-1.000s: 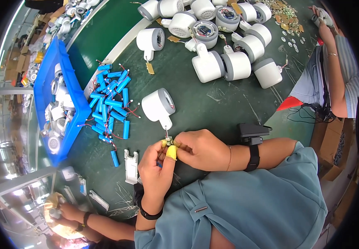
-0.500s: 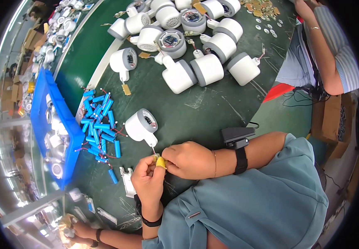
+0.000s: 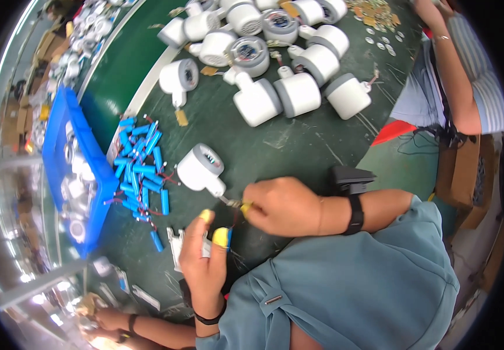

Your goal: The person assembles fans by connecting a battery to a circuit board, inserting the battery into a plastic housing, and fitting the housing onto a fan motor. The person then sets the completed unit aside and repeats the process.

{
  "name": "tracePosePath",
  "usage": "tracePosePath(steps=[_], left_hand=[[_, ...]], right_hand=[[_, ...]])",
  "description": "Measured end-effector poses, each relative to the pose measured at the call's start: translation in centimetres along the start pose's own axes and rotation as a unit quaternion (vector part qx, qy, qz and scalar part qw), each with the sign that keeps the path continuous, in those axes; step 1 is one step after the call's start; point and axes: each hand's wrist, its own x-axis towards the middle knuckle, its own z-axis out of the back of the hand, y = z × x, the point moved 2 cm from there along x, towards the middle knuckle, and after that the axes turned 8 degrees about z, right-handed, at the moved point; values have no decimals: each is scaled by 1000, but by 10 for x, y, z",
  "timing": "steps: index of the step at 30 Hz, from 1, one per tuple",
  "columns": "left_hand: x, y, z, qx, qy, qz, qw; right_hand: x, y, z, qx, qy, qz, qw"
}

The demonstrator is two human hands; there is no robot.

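A white, grey-rimmed round device lies on the dark green table, its short neck facing me. From the neck runs a thin wire to a small board, which the fingertips of my right hand pinch. My left hand is apart from it, lower and to the left, thumb and finger spread, with yellow covers on their tips. Just behind the left thumb shows part of a blue cylindrical battery with a red wire. Beside and partly behind this hand lies a white plastic housing piece.
Several wired blue batteries lie in a pile at left, by a blue bin of white parts. More white devices crowd the far side. Other people's arms show at lower left and upper right.
My left hand has let go of the wire end and drawn back, its fingers opening. My right hand has moved slightly right and up, keeping its pinch. The blue battery has come into sight.
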Motion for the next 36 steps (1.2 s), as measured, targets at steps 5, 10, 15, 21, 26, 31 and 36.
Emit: tracePosePath(steps=[5, 10, 15, 21, 26, 31, 36], left_hand=[[-27, 24, 39, -21, -104, 24, 994], [-65, 56, 54, 85, -98, 30, 991], [-85, 73, 46, 139, -98, 7, 985], [-86, 77, 30, 107, -122, -16, 987], [-77, 69, 23, 42, -124, -8, 991], [-76, 73, 20, 73, -114, -22, 991], [-73, 72, 21, 58, -110, -14, 992]], right_hand=[[-5, 17, 38, -105, -36, -59, 992], [6, 31, 19, -163, 82, 252, 950], [13, 24, -4, -175, 187, 293, 921], [26, 42, -12, -46, 106, 255, 960], [30, 47, -42, -20, 133, 263, 955], [33, 48, -57, -19, 124, 254, 959], [36, 47, -64, 14, 141, 242, 960]])
